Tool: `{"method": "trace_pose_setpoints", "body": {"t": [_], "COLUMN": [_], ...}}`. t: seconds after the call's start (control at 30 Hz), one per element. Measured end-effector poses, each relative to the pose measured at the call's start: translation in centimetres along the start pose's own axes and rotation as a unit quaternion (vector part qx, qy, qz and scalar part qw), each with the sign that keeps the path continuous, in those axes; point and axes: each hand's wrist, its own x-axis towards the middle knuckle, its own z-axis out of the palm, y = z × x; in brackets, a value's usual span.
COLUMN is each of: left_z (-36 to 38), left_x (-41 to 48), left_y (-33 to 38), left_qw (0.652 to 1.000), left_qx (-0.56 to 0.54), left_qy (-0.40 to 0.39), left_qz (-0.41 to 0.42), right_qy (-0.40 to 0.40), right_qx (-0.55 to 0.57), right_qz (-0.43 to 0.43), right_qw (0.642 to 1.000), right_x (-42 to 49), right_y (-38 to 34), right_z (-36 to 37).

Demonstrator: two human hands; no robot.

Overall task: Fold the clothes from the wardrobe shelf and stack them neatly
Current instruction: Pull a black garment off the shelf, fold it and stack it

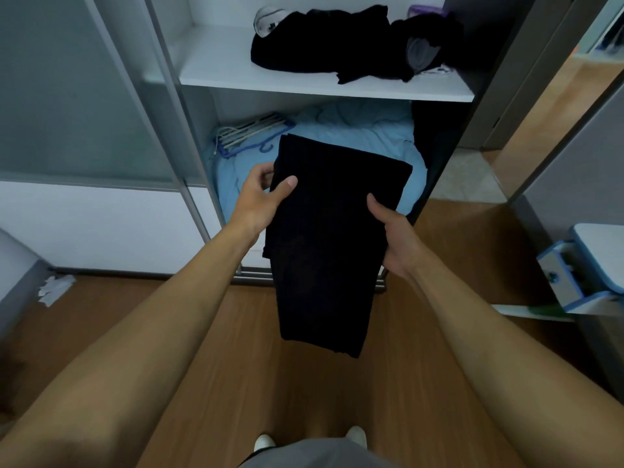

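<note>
Forearms [175,325] enter from 6 o'clock toward the wardrobe [169,106]. Black garment [331,238], folded to a long panel, is held at centre, its 6 o'clock end drooping free. Unfolded dark pile [324,45] lies on the shelf [216,62] at 12 o'clock. Left hand [260,197] pinches the garment's 9 o'clock edge and right hand [395,238] its 3 o'clock edge, thumbs on top, probably to keep it flat for another fold.

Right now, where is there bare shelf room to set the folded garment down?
The upper shelf is bare at its left, between side wall and black clothes pile. Its right is crowded; blue bedding and hangers fill the space below.
</note>
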Motion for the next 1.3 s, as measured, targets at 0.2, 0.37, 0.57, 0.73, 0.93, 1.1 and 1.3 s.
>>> {"method": "trace_pose_setpoints", "body": {"t": [0.2, 0.37, 0.57, 0.73, 0.93, 1.1, 1.3], "left_z": [-0.2, 0.2, -0.5, 0.8, 3.2, 3.6, 2.5], "left_x": [-3.8, -4.9, -4.6, -3.8, -3.5, -2.5, -1.0], "left_y": [-4.0, -5.4, -4.4, -4.0, -4.1, -2.9, -1.6], "left_qw": [0.999, 0.984, 0.97, 0.964, 0.967, 0.961, 0.954], "left_qx": [-0.001, -0.015, -0.084, -0.028, -0.096, -0.167, -0.17], "left_qy": [0.02, -0.122, -0.205, -0.242, -0.186, -0.142, -0.126], "left_qz": [-0.048, -0.128, -0.097, -0.108, -0.144, -0.167, -0.212], "right_qy": [-0.023, -0.039, -0.05, 0.009, 0.072, 0.029, 0.073], "right_qx": [0.05, 0.096, 0.099, 0.088, 0.004, -0.073, -0.125], "right_qz": [0.047, 0.065, 0.045, 0.019, 0.013, 0.005, -0.021], "right_qw": [0.997, 0.993, 0.993, 0.996, 0.997, 0.997, 0.989], "right_x": [0.4, 0.0, 0.0, 0.7, 1.3, -0.4, -0.9], "right_y": [-0.4, -0.9, -2.3, -3.6, -5.2, -3.0, 1.1], "right_z": [-0.3, -0.3, 0.0, -0.2, -1.0, -2.3, -0.8]}}
